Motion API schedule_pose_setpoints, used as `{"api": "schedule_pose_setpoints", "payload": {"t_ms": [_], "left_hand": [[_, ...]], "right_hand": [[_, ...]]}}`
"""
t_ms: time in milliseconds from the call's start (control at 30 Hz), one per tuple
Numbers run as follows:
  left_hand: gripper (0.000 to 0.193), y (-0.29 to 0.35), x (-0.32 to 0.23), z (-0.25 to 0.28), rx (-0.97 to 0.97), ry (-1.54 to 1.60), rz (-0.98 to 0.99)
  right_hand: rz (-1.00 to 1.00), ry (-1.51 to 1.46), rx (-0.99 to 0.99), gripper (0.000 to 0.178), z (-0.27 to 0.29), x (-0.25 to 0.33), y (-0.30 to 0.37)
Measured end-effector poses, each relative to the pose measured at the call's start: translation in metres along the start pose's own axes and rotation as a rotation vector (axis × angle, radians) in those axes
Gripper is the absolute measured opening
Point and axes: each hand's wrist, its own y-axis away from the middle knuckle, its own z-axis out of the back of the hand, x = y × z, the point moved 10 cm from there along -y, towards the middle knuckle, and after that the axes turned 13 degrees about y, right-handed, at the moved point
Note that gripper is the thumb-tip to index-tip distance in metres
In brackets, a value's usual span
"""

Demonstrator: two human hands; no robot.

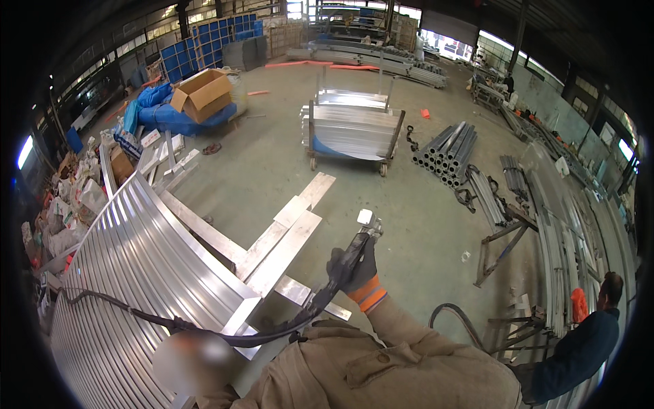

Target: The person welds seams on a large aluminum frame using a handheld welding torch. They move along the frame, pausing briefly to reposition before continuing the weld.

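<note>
The right hand (355, 269), in a dark glove with an orange cuff, is clenched around a black tool handle (360, 240) held over the concrete floor (422, 232). Its black cable (204, 330) trails left across the stacked metal sheets (136, 273). The left hand is hidden behind a blurred patch.

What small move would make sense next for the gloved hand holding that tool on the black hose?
Probably bring the tool down and left toward the metal strips. The right hand holds it in the air over bare floor, touching nothing, and its hose trails back across the ribbed sheets.
</note>
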Motion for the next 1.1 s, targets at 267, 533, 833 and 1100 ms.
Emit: {"api": "schedule_pose_setpoints", "payload": {"t_ms": [267,533,833,1100], "left_hand": [[0.035,0.126,-0.066,-0.052,0.003,0.209,-0.240],[0.033,0.272,-0.051,-0.005,-0.212,0.168,-0.273],[0.048,0.339,0.071,-0.007,-0.276,0.049,-0.056],[0.056,0.346,0.157,-0.035,-0.401,-0.026,0.042]], "right_hand": [[0.018,-0.257,-0.377,0.059,0.138,0.013,-0.014],[0.124,-0.001,-0.026,0.037,0.069,0.066,-0.124],[-0.472,0.329,0.306,0.031,-0.062,0.049,-0.222],[-0.453,0.844,0.374,0.031,-0.107,0.072,-0.287]]}}
